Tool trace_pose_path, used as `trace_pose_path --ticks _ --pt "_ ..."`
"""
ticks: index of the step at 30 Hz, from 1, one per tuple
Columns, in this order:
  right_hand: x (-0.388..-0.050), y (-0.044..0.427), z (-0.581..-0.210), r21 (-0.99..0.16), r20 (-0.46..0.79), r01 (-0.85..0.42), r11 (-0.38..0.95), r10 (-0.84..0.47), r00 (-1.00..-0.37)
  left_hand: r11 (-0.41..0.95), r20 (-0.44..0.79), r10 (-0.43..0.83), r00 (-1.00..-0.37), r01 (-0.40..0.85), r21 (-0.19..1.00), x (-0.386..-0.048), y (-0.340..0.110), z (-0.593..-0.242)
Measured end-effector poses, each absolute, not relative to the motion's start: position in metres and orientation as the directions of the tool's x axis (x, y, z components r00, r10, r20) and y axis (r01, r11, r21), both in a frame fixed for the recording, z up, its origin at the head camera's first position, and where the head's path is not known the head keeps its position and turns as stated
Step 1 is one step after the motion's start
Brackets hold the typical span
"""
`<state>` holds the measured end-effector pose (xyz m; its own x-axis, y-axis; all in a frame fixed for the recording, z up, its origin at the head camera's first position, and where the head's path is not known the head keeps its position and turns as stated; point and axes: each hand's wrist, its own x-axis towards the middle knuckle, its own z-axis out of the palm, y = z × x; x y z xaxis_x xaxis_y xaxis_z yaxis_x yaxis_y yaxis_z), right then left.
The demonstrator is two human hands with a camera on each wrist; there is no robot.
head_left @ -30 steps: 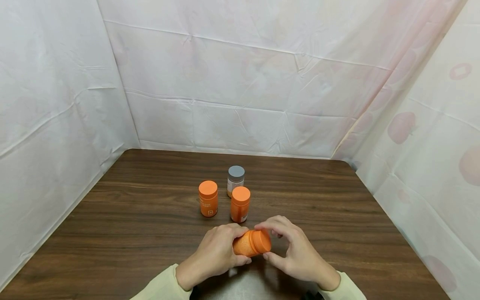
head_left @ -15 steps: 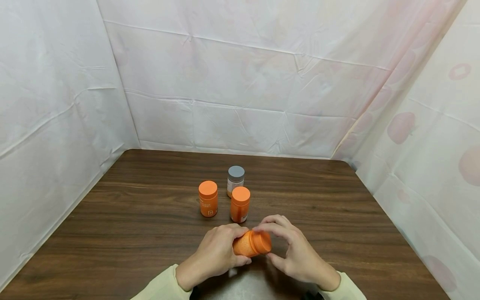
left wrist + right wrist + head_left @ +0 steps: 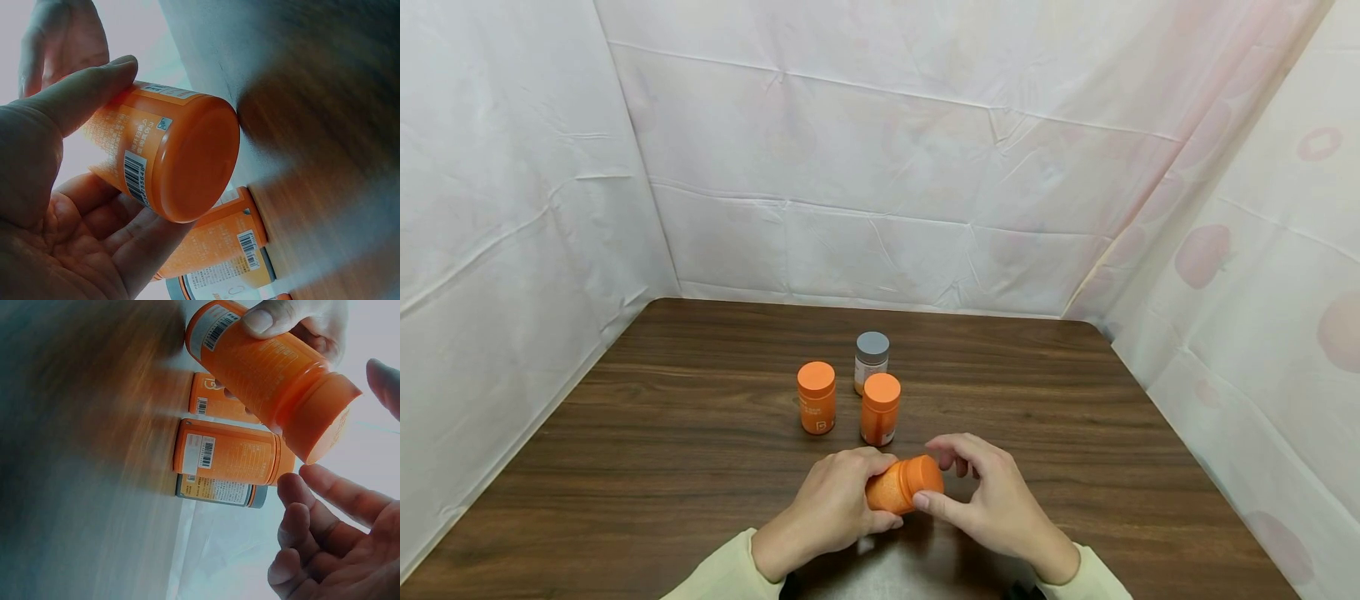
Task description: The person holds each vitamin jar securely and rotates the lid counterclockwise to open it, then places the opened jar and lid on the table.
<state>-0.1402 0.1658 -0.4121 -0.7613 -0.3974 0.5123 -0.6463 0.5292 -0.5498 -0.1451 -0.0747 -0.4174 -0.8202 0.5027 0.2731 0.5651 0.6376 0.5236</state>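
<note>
An orange pill bottle (image 3: 887, 490) lies tilted in my left hand (image 3: 833, 504), its orange cap (image 3: 927, 473) pointing right. The left thumb and fingers grip the bottle's body, as the left wrist view confirms, where the bottle's base (image 3: 203, 159) faces the camera. My right hand (image 3: 996, 500) is spread around the cap. In the right wrist view its thumb stands off the cap (image 3: 319, 419), while a fingertip comes close to the cap's rim; I cannot tell whether it touches.
Just beyond the hands, two orange bottles stand upright, one to the left (image 3: 817, 408) and one nearer the middle (image 3: 878, 417). A grey-capped bottle (image 3: 872, 354) stands partly hidden behind them. The dark wooden table (image 3: 1037, 375) is bordered by pale curtains (image 3: 880, 167).
The right fingers have lifted off the cap and drawn back to the right, while the right thumb has shifted up along the cap's near side. The left hand and bottle stay almost still.
</note>
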Motion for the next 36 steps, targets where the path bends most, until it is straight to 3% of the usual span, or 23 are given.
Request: trace_pose_path --ticks 15,27,36 --pt "-0.1393 0.1625 -0.4125 -0.607 0.433 -0.580 0.544 -0.386 -0.815 0.639 0.281 0.500 -0.819 0.568 0.520 -0.1449 -0.0747 -0.4173" --pt "-0.1392 0.1652 -0.4104 -0.558 0.517 -0.694 0.455 -0.464 -0.719 0.634 0.267 0.515 -0.815 0.572 0.521 -0.1444 -0.0753 -0.4155" --pt "-0.1383 0.1672 -0.4065 -0.533 0.527 -0.722 0.442 -0.495 -0.691 0.631 0.262 0.522 -0.812 0.574 0.523 -0.1434 -0.0761 -0.4138"
